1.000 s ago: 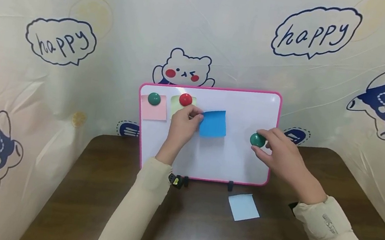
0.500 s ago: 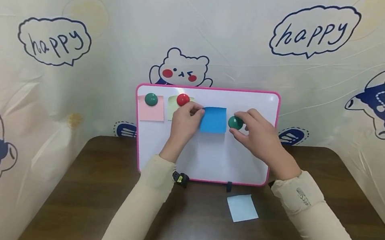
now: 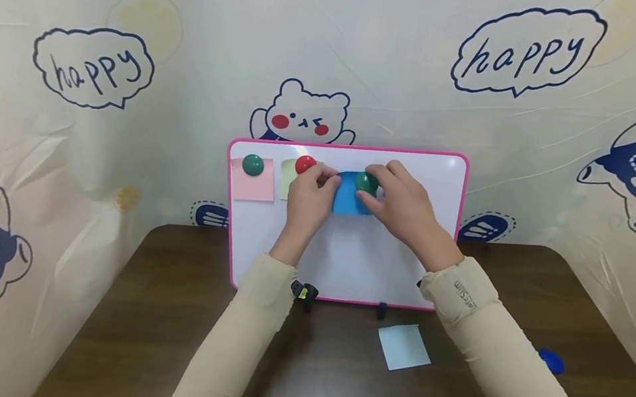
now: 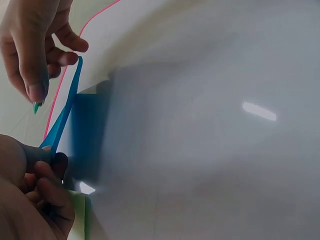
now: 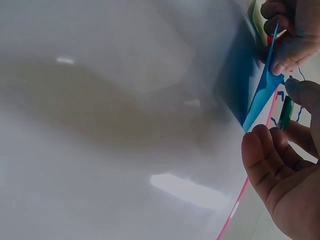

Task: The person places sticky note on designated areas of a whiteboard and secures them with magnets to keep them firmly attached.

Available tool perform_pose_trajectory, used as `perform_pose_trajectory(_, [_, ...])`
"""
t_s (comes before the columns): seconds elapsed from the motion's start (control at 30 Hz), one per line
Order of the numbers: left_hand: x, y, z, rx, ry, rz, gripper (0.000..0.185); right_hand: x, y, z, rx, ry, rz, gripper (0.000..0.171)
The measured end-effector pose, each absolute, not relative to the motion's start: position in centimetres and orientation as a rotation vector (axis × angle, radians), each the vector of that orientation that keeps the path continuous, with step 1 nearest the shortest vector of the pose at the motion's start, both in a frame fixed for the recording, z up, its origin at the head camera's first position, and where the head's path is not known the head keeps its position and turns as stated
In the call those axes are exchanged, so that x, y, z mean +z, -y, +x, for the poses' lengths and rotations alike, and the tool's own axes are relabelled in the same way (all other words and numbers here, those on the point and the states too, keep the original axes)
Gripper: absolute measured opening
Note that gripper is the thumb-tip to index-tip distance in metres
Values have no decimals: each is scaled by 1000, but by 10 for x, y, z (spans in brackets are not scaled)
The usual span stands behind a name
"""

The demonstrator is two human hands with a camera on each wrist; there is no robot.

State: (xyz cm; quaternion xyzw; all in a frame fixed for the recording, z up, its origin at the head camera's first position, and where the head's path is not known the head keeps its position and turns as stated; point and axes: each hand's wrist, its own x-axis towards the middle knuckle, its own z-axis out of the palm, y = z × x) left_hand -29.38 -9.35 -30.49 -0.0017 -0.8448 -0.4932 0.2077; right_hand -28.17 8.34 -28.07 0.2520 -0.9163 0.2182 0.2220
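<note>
My left hand pinches the left edge of a blue sticky note in front of the whiteboard. In the left wrist view the blue note stands off the board's surface, its shadow or reflection beside it. Between thumb and fingers, my right hand holds a round green magnet in front of the note's upper right part. Seen from the right wrist, this green magnet is apart from the board. A pink note hangs under another green magnet; a red magnet sits on a pale green note.
A light blue sticky note lies on the brown table before the board. To the right, a blue object is partly hidden by my right sleeve. The pink-framed board stands on small black feet, with a printed curtain behind.
My right hand has moved left with the green magnet, from the board's right side to over the blue note. The left hand has raised the note slightly. The blue object by the sleeve has come into view.
</note>
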Motion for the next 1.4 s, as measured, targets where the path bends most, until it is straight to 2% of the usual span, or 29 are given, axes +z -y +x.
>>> perform_pose_trajectory(0.53, [-304, 90, -298, -1354, 2343, 0, 24, -289, -69, -306, 509, 2477, 678, 50])
perform_pose_trajectory(1.4, [-304, 84, -300, -1275, 2314, 29, 26, -298, -68, -316, 382, 2350, 729, 48])
